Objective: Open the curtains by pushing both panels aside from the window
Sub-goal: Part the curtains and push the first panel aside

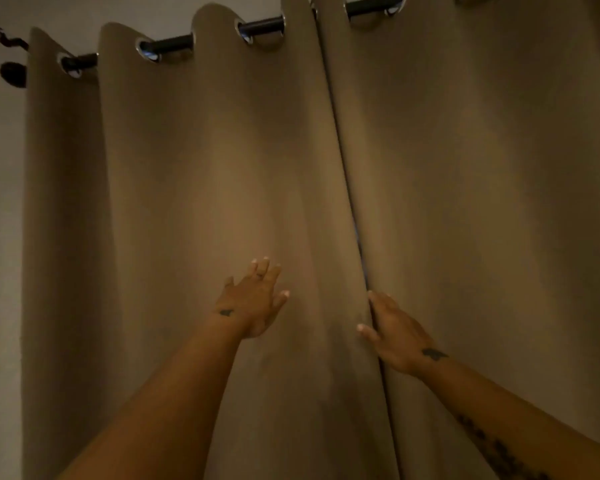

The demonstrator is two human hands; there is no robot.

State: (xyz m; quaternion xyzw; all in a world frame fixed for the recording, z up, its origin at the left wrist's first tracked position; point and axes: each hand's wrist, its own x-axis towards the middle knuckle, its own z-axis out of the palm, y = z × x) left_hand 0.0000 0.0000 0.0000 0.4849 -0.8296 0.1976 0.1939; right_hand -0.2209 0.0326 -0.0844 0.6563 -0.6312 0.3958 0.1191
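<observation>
Both brown grommet panels hang closed on the rod [260,26], soft and likely heavy: left hand [253,299] spread flat on the left panel [187,185], right hand [400,336] pinching the right panel [482,168] at its inner edge, the best hold

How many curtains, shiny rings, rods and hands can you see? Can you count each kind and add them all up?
Curtains: 2, left and right
Rings showing: 6, such as and
Rod: 1
Hands: 2, left and right
Total: 11
</observation>
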